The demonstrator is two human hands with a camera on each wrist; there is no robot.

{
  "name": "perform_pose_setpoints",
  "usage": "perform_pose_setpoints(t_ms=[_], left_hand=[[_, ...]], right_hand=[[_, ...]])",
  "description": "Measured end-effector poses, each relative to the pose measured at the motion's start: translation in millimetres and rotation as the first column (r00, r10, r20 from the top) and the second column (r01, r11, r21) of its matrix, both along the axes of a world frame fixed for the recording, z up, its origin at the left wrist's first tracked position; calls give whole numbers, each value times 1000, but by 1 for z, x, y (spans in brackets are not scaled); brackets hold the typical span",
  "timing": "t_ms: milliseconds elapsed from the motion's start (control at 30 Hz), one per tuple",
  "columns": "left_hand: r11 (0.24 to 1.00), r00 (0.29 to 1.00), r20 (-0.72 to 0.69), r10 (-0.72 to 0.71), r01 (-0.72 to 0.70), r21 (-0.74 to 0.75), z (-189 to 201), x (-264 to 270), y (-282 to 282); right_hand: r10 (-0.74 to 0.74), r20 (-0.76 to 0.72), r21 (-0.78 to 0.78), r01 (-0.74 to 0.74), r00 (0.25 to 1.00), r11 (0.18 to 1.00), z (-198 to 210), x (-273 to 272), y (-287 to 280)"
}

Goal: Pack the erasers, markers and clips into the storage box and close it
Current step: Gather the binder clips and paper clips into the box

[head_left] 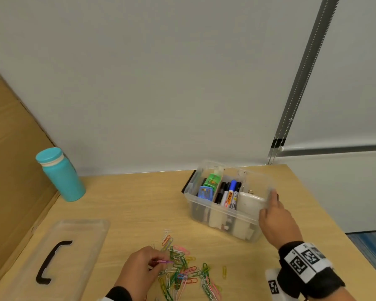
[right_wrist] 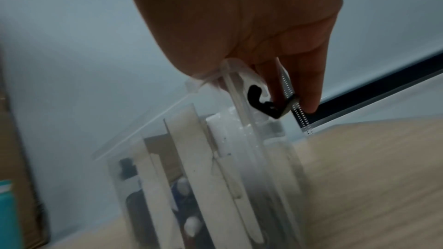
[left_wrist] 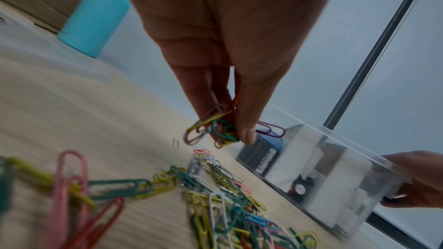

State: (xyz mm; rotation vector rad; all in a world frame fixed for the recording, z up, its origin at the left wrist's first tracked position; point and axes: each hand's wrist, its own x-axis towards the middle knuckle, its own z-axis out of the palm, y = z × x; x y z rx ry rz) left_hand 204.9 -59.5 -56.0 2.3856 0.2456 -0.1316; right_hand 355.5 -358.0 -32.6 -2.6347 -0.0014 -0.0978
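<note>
Left hand [head_left: 142, 269]: at 6 o'clock on the pale wooden table [head_left: 139, 205], fingers and thumb pinched on a small bunch of coloured wire paper clips [left_wrist: 213, 128], raised just above the heap
Loose clips [head_left: 182, 270]: scattered heap of pink, green, yellow, white, orange and blue wire paper clips on the table at 6 o'clock, touching the left hand's fingertips; one yellow clip [head_left: 224, 272] apart at its 3 o'clock side
Right hand [head_left: 276, 218]: at 4 o'clock, fingers curled over the right end rim of the box beside its black latch [right_wrist: 268, 105], clamped on that end
Storage box [head_left: 217, 208]: clear plastic rectangular box with dividers, open, standing on the table at 3 o'clock of centre, near the heap
Box contents: black and blue whiteboard markers [head_left: 229, 193] upright in the middle compartment; white block eraser [head_left: 249, 203] at the right; green [head_left: 213, 181] and blue [head_left: 205, 192] small cases at the left
Lid [head_left: 59, 255]: clear plastic lid with black handle, flat on the table at 8 o'clock, well apart from the box
Bottle [head_left: 60, 173]: teal cylindrical bottle with cap, upright at 9 o'clock, beside brown cardboard [head_left: 11, 148]
</note>
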Motion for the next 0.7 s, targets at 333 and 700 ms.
perform_pose_setpoints(t_ms=[333, 700], left_hand=[[970, 979, 156, -128, 156, -185, 61, 23, -43], [865, 905, -53, -422, 420, 276, 71, 131, -146]], right_hand=[[69, 83, -29, -67, 994, 997, -8, -38, 39], [63, 103, -19, -62, 993, 998, -6, -41, 40]])
